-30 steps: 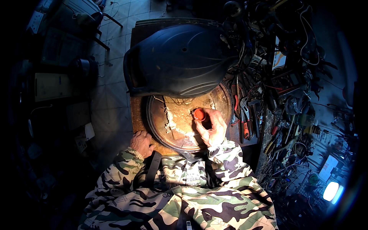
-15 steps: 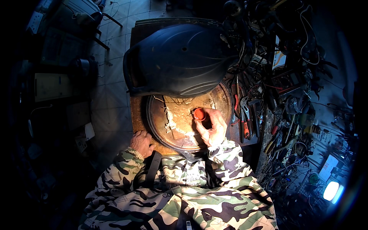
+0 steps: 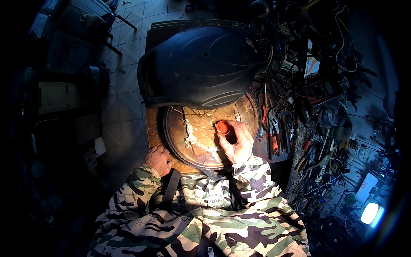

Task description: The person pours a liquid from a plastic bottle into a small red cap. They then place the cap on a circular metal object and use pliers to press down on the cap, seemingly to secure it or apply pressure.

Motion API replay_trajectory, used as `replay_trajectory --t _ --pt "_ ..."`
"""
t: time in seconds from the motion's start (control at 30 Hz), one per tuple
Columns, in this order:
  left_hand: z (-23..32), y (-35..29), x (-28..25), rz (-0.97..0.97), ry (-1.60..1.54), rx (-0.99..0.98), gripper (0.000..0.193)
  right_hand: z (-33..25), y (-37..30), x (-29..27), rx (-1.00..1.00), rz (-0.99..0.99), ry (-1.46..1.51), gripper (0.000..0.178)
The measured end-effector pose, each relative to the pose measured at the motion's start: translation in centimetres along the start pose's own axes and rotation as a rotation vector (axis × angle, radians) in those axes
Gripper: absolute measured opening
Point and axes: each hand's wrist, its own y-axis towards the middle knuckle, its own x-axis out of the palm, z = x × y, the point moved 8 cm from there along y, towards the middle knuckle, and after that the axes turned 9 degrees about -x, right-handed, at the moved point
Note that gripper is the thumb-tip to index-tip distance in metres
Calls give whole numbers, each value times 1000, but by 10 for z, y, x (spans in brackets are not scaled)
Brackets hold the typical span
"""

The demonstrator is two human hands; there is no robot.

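Observation:
Between the thumb and fingers of my right hand (image 3: 237, 143) is a small round red cap (image 3: 222, 127), its hollow side facing up. It is held over a round metal tray (image 3: 176, 143) with a brown, stained surface and whitish crumbly residue on it. My left hand (image 3: 159, 161) rests on the wooden board at the tray's near left, its fingers curled in and no object showing in it. Just beyond the tray lies a large black moulded plastic cover (image 3: 188, 64), overlapping the tray's far part.
Right of the tray lie pliers (image 3: 274, 120), a tool with a red and black handle (image 3: 275, 144) and other hand tools. A dark heap of cables and parts (image 3: 317, 92) spreads farther right. A lit lamp (image 3: 370, 213) glows at the lower right. Tiled floor (image 3: 124, 98) shows at left.

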Motion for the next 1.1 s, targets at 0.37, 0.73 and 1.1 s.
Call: replay_trajectory --t 0.37,0.73,1.1 --pt "-1 0 1 12 -6 18 43 17 -8 -4 137 64 127 42" --pt "0 2 -3 112 -15 83 42 54 -27 -7 363 188 364 48" --pt "-23 -9 7 739 -356 51 13 50 -15 -24 101 3 217 50"
